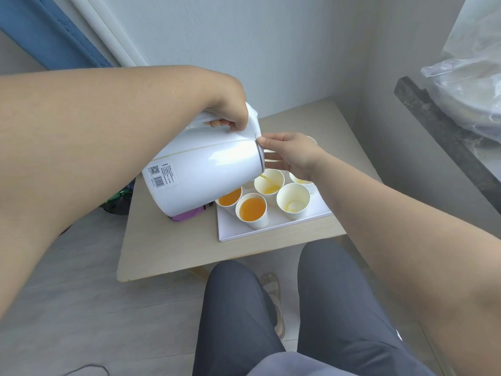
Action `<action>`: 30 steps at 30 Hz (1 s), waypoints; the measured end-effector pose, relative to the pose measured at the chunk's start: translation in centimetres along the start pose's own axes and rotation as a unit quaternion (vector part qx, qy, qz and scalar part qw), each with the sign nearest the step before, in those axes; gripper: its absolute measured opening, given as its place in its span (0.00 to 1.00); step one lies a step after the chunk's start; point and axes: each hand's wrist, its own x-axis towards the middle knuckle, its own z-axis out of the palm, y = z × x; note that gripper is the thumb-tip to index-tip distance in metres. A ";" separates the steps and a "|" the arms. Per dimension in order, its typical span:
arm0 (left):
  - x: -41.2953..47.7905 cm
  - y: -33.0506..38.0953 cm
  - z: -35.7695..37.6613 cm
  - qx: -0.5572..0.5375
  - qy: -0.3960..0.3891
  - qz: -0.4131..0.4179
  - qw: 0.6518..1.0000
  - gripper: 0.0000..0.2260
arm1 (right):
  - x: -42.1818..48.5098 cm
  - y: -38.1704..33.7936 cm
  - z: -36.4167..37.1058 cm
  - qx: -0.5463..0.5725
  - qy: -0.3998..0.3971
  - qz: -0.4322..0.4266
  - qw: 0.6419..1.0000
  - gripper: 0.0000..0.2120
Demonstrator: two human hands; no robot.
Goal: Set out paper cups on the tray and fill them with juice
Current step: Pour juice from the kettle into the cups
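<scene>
Pale wood-grain bench (168, 248) stands in a corner of light walls and carries everything in use. Above its left half hangs the large white plastic jug (206, 172), tipped far over so that its base points down and left and its mouth points right, over the tray. A printed label with a barcode (161, 175) sits on its underside.

The left grip (230, 109) is closed round the jug's handle from above, fingers curled under it, and bears the weight. The right grip (290, 156) stays loose and wide. Its fairly straight fingers lie against the face of the lid and its thumb rests on the lid's rim, so the jug lies between the two grips.

The flat white rectangular tray (238, 232) lies on the right half of the bench, below and right of the jug's mouth.

White paper cups stand close together on the tray. Two near cups (252, 208) and (230, 197) are filled with orange juice. The near right cup (293, 202) holds only a trace. A centre cup (269, 183), right under the spout, has a little juice in its bottom. Another cup (301, 181) shows partly behind the right wrist.

A thin stream of orange juice (265, 178) runs from the spout into the centre cup.

A small purple object (187, 215) shows under the jug's base, touching the tray's left edge or just beside it; I cannot tell which.
</scene>
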 end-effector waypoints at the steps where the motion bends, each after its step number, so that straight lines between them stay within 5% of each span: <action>1: -0.1 0.1 0.0 0.007 0.002 0.002 1.000 0.14 | -0.1 0.0 0.0 -0.001 -0.003 0.000 1.000 0.14; 15: -0.5 0.3 -0.1 0.076 0.010 0.011 0.997 0.08 | -0.2 0.1 0.2 0.013 -0.025 -0.006 1.000 0.10; 30: -0.5 0.7 0.2 0.085 0.014 0.015 0.996 0.13 | -0.3 0.3 -0.3 0.039 -0.027 -0.011 0.999 0.05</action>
